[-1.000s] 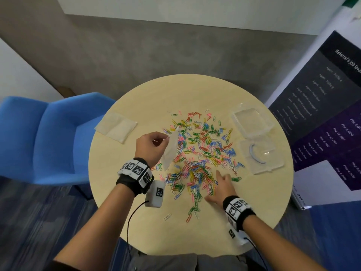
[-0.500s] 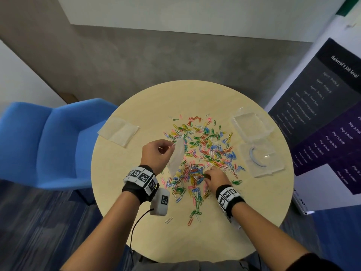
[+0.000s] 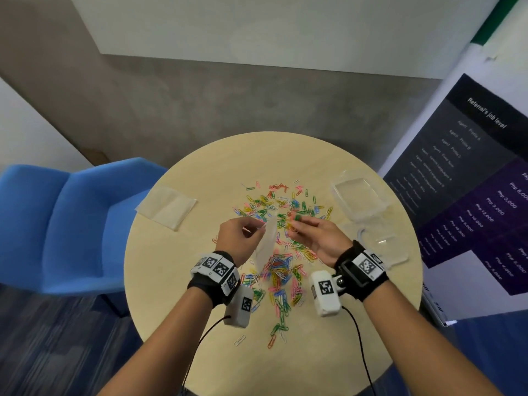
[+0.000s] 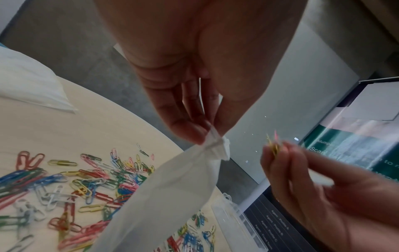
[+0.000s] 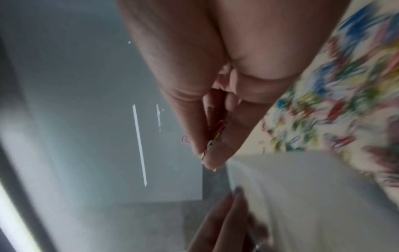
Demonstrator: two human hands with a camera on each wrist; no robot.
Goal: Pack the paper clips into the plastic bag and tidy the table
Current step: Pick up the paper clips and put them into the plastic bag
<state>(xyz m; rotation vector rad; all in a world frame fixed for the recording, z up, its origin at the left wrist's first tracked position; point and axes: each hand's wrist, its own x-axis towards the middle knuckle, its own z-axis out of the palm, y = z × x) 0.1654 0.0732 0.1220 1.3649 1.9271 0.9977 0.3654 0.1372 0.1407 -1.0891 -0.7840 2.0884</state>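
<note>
Our two hands hold a bag and a pinch of clips above a round tabletop.

Our left hand (image 3: 238, 238) pinches the top corner of a small translucent white plastic bag (image 4: 170, 196), which hangs limp and creased below the grip, just above the scattered clips. Our right hand (image 3: 317, 238) pinches a few thin bent-wire paper clips in yellow, pink and green (image 4: 273, 145) between thumb and fingertips, raised just beside the bag's mouth. A second ago that right hand lay spread flat on the pile; half a second ago it closed over clips; now it is lifted clear. The loose heap of glossy multicoloured paper clips (image 3: 278, 252) remains spread across the pale wood-grain round tabletop (image 3: 171, 281), under both hands.
</note>
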